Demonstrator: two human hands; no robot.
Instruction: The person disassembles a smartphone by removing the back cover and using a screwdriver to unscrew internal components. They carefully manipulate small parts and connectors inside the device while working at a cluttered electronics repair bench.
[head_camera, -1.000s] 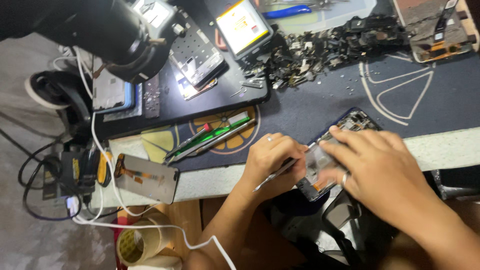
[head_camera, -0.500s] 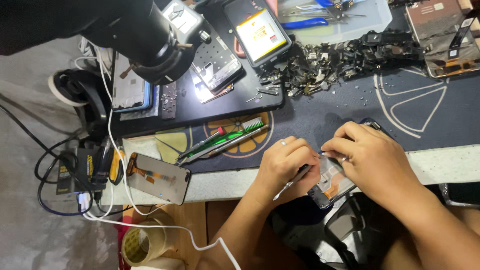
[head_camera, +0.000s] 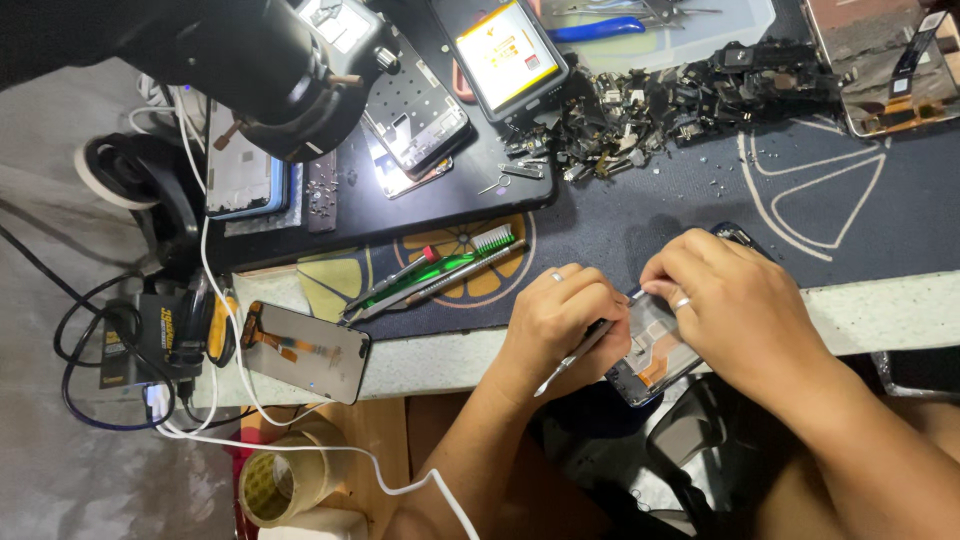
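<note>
Phone frame (head_camera: 655, 350) under right hand (head_camera: 735, 305) fingertips (pressed down), left hand (head_camera: 555, 320) pinching tweezers (head_camera: 572, 358) beside it

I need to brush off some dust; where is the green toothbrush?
In the head view the toothbrush lies left of centre on the dark mat, just left of the left hand and below the black tray.

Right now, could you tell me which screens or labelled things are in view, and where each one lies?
Lit phone screen: top centre, on the dark board, yellow and white.
Loose display panel: left table edge, dark rectangle, orange ribbon.
Display panel: top right corner, brownish.
Opened phone: under both hands, grey inside.
Black box with yellow label: far left, among cables.
</note>
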